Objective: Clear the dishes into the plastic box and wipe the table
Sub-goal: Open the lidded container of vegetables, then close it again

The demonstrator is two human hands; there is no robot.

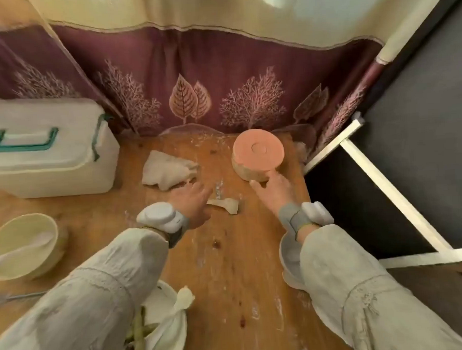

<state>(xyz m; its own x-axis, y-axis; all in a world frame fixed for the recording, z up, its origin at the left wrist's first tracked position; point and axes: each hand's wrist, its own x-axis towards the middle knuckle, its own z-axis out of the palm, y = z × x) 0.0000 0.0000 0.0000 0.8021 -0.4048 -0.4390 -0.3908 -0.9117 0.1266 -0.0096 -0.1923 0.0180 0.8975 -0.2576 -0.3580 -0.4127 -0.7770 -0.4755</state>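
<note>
A white plastic box (49,167) with a closed lid and green handle stands at the back left of the wooden table (228,254). An orange bowl (258,153) sits upside down at the back right; my right hand (274,192) touches its near rim with the fingertips. My left hand (192,200) reaches, fingers apart, toward a crumpled grey cloth (167,168) and touches its near edge. A pale food scrap (226,204) lies between my hands. A cream bowl (22,246) sits at the left, a white plate (161,310) with scraps under my left arm, a grey bowl (291,257) under my right arm.
A maroon patterned curtain (194,91) hangs right behind the table. The table's right edge runs beside a dark floor with a white frame (389,189). Crumbs and stains are scattered over the wood.
</note>
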